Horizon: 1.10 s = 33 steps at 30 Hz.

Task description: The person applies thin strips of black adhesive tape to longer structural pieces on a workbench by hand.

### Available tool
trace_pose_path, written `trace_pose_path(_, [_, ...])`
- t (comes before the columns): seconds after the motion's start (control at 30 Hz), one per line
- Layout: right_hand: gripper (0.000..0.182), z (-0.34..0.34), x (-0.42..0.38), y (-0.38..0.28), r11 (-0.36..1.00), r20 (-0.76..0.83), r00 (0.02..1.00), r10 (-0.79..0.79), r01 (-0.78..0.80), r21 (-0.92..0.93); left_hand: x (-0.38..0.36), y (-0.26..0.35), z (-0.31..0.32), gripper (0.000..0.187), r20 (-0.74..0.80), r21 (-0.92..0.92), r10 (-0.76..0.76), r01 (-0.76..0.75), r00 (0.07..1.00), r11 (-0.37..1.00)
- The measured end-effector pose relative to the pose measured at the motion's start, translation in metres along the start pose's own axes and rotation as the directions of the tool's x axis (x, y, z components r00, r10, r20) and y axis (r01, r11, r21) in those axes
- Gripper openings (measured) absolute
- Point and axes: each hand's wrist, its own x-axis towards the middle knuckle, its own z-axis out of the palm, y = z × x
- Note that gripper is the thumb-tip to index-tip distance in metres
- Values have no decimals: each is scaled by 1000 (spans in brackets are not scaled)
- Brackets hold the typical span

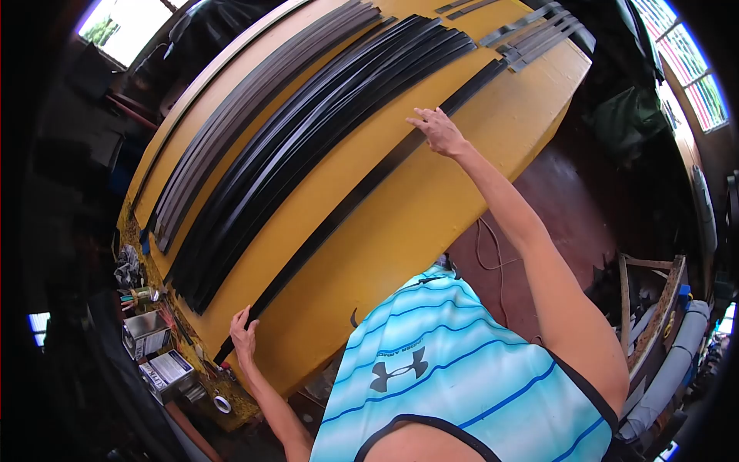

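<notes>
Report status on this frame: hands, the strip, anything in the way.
Left hand and right hand both flat on the single black strip, one near each end. Strip lies on the yellow table, apart from the stacked black strips. Nothing between hands.

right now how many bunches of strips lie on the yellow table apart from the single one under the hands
3: a grey bunch near the far edge, a black bunch beside it, and short grey strips at the table's right end. More may be cropped out.
</notes>
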Motion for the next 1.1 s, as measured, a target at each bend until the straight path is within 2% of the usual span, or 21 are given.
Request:
trace_pose_path(0.07, [58,9,7,4,994,44,995,-89,91,-53,1,-5,2,48,11,-45,15,-15,1000,999])
trace_pose_path(0.2, [46,5,11,11,994,77,992,-102,104,-24,2,5,7,48,-13,-72,45,-46,999,996])
trace_pose_path(0.27, [38,7,11,19,994,-2,994,-105,105,3,3,13,11,47,-29,-74,57,-59,998,996])
trace_pose_path(0.37, [35,8,8,27,992,-77,990,-115,119,43,4,19,14,47,-43,-70,70,-73,997,995])
trace_pose_path(0.63, [35,0,11,35,994,15,996,-91,90,67,6,27,21,48,-58,-33,51,-53,997,998])
trace_pose_path(0.7, [36,2,11,39,993,-61,993,-100,103,51,6,25,23,47,-56,27,90,-89,994,996])
trace_pose_path(0.77, [40,-2,10,44,989,2,997,-77,76,129,6,24,24,46,-66,79,124,-119,990,990])
trace_pose_path(0.9, [43,12,8,65,972,-38,993,-114,120,202,2,23,36,43,-96,124,69,-57,993,991])
trace_pose_path(0.97, [44,6,12,66,970,36,996,-81,70,231,2,24,43,42,-114,134,30,-15,993,991])
trace_pose_path(1.03, [45,6,14,70,963,0,987,-161,157,219,6,23,55,43,-133,143,-40,59,990,988])
trace_pose_path(1.1, [45,2,15,70,968,56,986,-159,145,204,7,28,55,42,-126,141,-72,90,989,986])
